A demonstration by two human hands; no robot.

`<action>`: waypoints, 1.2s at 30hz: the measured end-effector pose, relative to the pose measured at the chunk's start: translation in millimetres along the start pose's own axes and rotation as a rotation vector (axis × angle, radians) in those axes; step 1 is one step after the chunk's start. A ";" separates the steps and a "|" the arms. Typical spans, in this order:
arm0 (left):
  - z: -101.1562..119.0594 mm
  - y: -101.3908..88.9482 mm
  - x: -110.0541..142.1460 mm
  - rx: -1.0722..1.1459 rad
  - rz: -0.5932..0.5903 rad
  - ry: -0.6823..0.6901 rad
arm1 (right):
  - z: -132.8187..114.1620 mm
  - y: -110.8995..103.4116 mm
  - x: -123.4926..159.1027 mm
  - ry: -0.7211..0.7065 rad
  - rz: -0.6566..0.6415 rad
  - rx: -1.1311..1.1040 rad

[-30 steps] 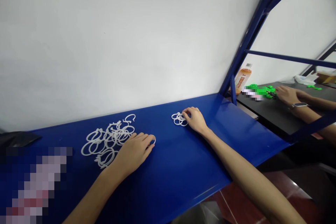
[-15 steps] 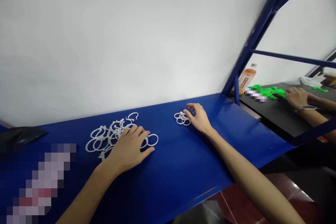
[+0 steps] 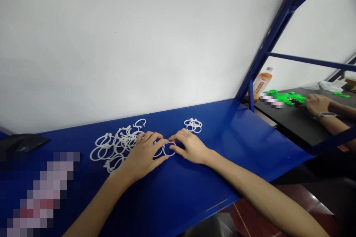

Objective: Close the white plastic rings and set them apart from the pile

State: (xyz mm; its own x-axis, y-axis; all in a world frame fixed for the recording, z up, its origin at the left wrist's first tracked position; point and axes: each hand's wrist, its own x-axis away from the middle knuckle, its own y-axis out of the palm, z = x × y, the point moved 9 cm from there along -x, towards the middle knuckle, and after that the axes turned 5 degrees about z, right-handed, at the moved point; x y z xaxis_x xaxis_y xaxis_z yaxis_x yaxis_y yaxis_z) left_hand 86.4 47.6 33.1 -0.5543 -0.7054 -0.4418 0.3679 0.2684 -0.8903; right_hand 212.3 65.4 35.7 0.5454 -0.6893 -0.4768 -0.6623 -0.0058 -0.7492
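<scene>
A thin, round, white plastic-looking ring (image 3: pixel 170 156) was seen between the two hands, above or on the glossy blue table (image 3: pixel 217 155), whose colour was shown through its opening. Just to its left, a second white ring (image 3: pixel 161 152) was partly covered by the left hand (image 3: pixel 144 153); whether the two were linked could not be told. The left hand was held palm down at the right edge of a tangled pile of white rings (image 3: pixel 122 144), some with knobbed ends; its fingers were spread, with the thumb parted from the forefinger. The right hand (image 3: pixel 190 146) was brought in from the opposite side, with the forearm slanted across the table's front edge. Its thumb and forefinger were set at the first ring; whether that was pinched could not be told. Beyond the right hand, a small overlapping cluster of white rings (image 3: pixel 193 125) was laid flat, near the pale wall (image 3: pixel 155 44).
</scene>
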 end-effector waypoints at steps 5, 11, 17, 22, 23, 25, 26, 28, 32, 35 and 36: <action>7.6 3.6 -1.8 0.060 0.013 0.011 | 14.3 9.4 0.6 0.076 -0.009 -0.060; 10.9 -6.2 -3.9 0.096 0.094 0.052 | 16.1 1.8 -0.3 0.092 0.025 -0.153; 17.6 -20.4 -3.9 0.049 0.234 0.120 | 10.0 4.6 0.9 0.081 -0.018 -0.189; 21.0 -20.6 -3.4 0.016 0.253 0.134 | 5.5 8.0 2.5 0.050 -0.061 -0.171; 21.0 -20.7 -3.3 0.015 0.258 0.130 | 5.4 8.6 2.9 0.054 -0.063 -0.168; 20.6 -20.8 -3.1 0.015 0.268 0.119 | 5.3 9.3 3.6 0.065 -0.060 -0.167; 20.4 -20.4 -3.2 0.017 0.268 0.114 | 5.5 9.3 3.8 0.072 -0.056 -0.167; 20.4 -18.7 -3.3 0.024 0.264 0.111 | 6.0 8.8 4.1 0.082 -0.048 -0.167; 21.3 -16.4 -2.9 0.029 0.266 0.121 | 8.3 7.9 4.0 0.093 -0.039 -0.162; 22.2 -16.6 -2.7 0.027 0.268 0.125 | 9.9 7.5 3.7 0.099 -0.034 -0.157; 22.5 -16.8 -2.7 0.027 0.266 0.124 | 10.1 7.4 3.7 0.099 -0.034 -0.155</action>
State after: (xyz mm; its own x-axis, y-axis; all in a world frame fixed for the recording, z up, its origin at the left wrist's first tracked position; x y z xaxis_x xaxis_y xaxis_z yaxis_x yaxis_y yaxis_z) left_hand 98.4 30.2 51.7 -0.5216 -0.5267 -0.6712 0.5314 0.4149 -0.7386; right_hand 214.6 70.1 23.8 0.5204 -0.7550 -0.3991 -0.7198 -0.1364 -0.6807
